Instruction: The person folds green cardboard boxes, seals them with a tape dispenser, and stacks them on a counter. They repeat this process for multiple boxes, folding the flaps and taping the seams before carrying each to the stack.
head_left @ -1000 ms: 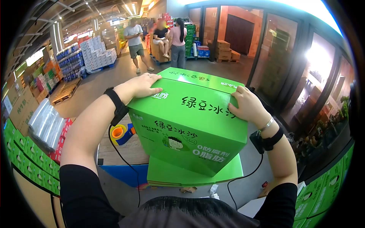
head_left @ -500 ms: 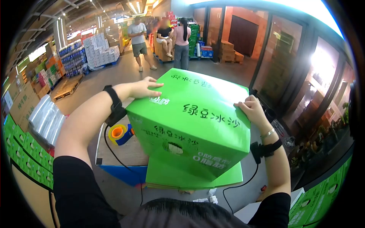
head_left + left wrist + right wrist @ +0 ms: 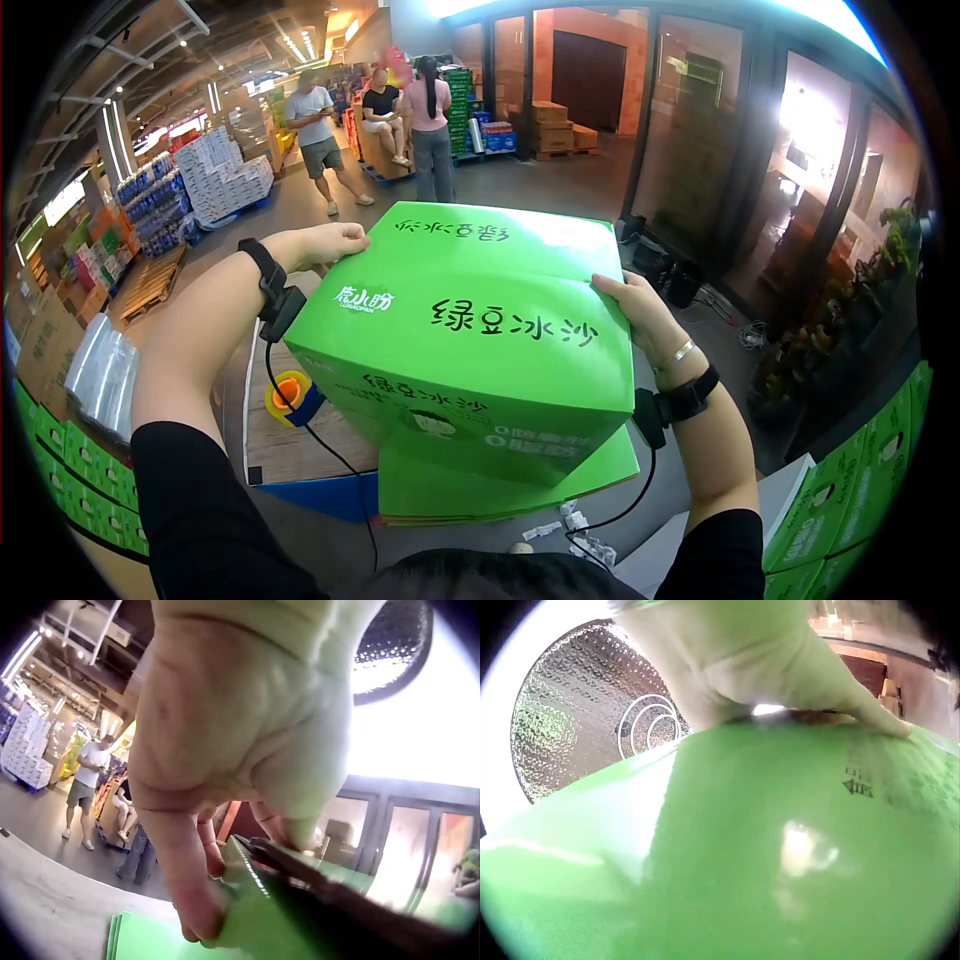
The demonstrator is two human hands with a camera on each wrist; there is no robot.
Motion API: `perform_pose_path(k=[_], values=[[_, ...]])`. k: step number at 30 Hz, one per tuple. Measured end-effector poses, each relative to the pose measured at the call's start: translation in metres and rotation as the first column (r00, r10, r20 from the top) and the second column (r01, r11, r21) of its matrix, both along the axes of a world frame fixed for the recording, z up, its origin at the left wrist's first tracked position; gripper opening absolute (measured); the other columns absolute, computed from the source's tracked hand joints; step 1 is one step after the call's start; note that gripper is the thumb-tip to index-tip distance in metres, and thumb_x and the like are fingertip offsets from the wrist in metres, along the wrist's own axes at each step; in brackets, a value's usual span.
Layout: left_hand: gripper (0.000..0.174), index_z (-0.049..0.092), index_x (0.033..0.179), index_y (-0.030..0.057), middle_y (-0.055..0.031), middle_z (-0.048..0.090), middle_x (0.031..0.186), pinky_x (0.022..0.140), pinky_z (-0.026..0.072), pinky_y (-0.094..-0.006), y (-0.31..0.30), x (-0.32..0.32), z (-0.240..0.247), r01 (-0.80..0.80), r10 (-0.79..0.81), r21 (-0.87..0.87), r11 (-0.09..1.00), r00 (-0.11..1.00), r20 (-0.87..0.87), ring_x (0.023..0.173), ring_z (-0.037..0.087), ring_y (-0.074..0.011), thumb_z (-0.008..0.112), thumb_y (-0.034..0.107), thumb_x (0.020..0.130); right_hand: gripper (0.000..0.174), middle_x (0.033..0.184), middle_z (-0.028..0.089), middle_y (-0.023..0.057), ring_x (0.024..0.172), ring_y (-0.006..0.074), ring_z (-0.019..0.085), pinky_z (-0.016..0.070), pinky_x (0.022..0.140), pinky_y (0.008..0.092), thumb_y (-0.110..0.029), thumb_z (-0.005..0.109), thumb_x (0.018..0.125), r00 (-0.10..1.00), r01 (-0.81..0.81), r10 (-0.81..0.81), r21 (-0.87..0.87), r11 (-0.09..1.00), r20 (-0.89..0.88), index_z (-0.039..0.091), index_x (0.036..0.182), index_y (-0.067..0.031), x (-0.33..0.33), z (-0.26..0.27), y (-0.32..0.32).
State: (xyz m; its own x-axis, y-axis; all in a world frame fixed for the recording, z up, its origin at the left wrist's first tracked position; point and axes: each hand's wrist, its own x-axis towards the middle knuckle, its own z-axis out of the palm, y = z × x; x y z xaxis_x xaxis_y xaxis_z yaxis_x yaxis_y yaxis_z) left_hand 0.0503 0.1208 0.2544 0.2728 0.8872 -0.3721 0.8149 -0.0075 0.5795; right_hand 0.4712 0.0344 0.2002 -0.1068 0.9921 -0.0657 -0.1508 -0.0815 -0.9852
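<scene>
A large green carton (image 3: 470, 340) with black lettering and a cartoon head stands in front of me, its top flaps folded down. Flat green cardboard (image 3: 440, 495) shows beneath it, over a wood-topped table (image 3: 300, 440). My left hand (image 3: 325, 243) is at the carton's far left corner; in the left wrist view its fingers reach down along the green edge. My right hand (image 3: 645, 312) grips the right edge, thumb on top and the other fingers down the side, partly hidden. Left of the carton lies a blue tape dispenser (image 3: 305, 405) with an orange hub.
Green cartons (image 3: 75, 440) are stacked at the left, more cartons (image 3: 840, 490) at the right. Plastic-wrapped rolls (image 3: 103, 380) and a wooden pallet (image 3: 153, 283) stand farther left. Several people (image 3: 315, 140) are in the background. Paper scraps (image 3: 590, 540) lie on the floor.
The left hand has slid from the carton's top to its far left corner. The right hand has moved onto the right edge. The far flap now lies level with the top.
</scene>
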Motion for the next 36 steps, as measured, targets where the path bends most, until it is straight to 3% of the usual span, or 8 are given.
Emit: perform_pose_path(k=[12,17,22,24,25,31,34,36], values=[[0.045,0.056,0.099,-0.0032,-0.0120,0.062,0.079,0.064,0.0501,-0.0301,-0.054,-0.003,0.025,0.005,0.031,0.462,0.887,0.997,-0.070,0.068,0.060,-0.0202,0.052,0.039,0.086,0.041,0.107,0.056,0.0124,0.088,0.0155,0.057,0.0476,0.076,0.0264,-0.008,0.056,0.084,0.977,0.034,-0.130,0.477,0.878,0.169,0.041,0.120,0.0053,0.006,0.042,-0.047],[0.047,0.048,0.107,-0.0035,-0.0098,0.062,0.082,0.063,0.0499,-0.0269,-0.124,-0.002,0.005,-0.338,-0.055,0.666,0.665,0.867,0.495,0.075,0.061,-0.0187,0.071,0.016,0.072,0.075,0.118,0.049,0.0143,0.097,0.0182,0.055,0.0465,0.081,0.0275,0.001,0.061,0.077,0.882,-0.004,-0.429,0.913,0.408,0.196,0.016,0.137,-0.0014,0.008,0.045,-0.079],[0.045,0.048,0.113,0.0019,-0.0052,0.062,0.085,0.066,0.0484,-0.0286,-0.151,0.016,-0.078,-0.083,-0.118,0.982,0.170,0.988,0.104,0.075,0.058,-0.0202,0.067,0.001,0.071,0.065,0.114,0.052,0.0153,0.096,0.0212,0.057,0.0474,0.081,0.0277,-0.003,0.066,0.073,0.731,0.188,-0.681,0.945,0.269,0.049,0.033,0.129,0.0013,0.019,-0.054,-0.046],[0.038,0.053,0.105,-0.0004,-0.0087,0.059,0.096,0.074,0.0469,-0.0296,-0.107,0.000,-0.158,-0.083,0.228,0.992,-0.098,0.968,0.104,0.084,0.056,-0.0190,0.067,-0.003,0.069,0.057,0.106,0.057,0.0134,0.088,0.0224,0.060,0.0492,0.074,0.0273,-0.006,0.068,0.073,0.094,-0.166,-0.986,0.979,0.119,0.136,0.040,0.121,0.0015,0.031,-0.089,-0.039],[0.036,0.053,0.103,-0.0008,-0.0090,0.058,0.097,0.074,0.0467,-0.0297,-0.105,-0.001,-0.184,-0.359,-0.005,0.927,0.106,0.932,0.362,0.085,0.056,-0.0192,0.067,-0.001,0.070,0.053,0.102,0.059,0.0125,0.083,0.0229,0.061,0.0501,0.070,0.0271,-0.008,0.069,0.073,-0.256,-0.355,-0.966,0.925,0.132,0.040,0.043,0.118,0.0017,0.034,-0.105,-0.036],[0.024,0.059,0.091,0.0023,-0.0127,0.060,0.083,0.067,0.0468,-0.0354,-0.191,0.042,-0.203,-0.233,0.143,0.892,0.387,0.971,0.192,0.079,0.059,-0.0269,0.066,0.003,0.068,0.050,0.071,0.061,0.0088,0.057,0.0227,0.061,0.0494,0.051,0.0302,-0.022,0.076,0.066,0.541,0.110,-0.800,0.921,0.374,0.260,0.048,0.102,-0.0010,0.031,-0.196,-0.061],[0.027,0.060,0.093,0.0027,-0.0140,0.061,0.085,0.069,0.0466,-0.0372,-0.183,0.036,-0.246,-0.244,0.306,0.839,0.486,0.947,0.097,0.081,0.059,-0.0286,0.066,0.001,0.066,0.056,0.079,0.064,0.0108,0.067,0.0251,0.064,0.0508,0.056,0.0294,-0.023,0.078,0.064,0.523,0.181,-0.798,0.875,0.449,0.301,0.049,0.108,-0.0032,0.028,-0.223,-0.088],[0.028,0.060,0.094,0.0027,-0.0149,0.061,0.087,0.069,0.0466,-0.0378,-0.182,0.033,-0.270,-0.290,0.139,0.906,0.309,0.956,0.258,0.082,0.059,-0.0301,0.065,0.002,0.067,0.034,0.089,0.062,0.0111,0.078,0.0262,0.061,0.0492,0.068,0.0328,-0.021,0.070,0.072,0.097,-0.120,-0.907,0.909,0.398,0.410,0.057,0.099,-0.0043,0.033,-0.241,-0.092]])
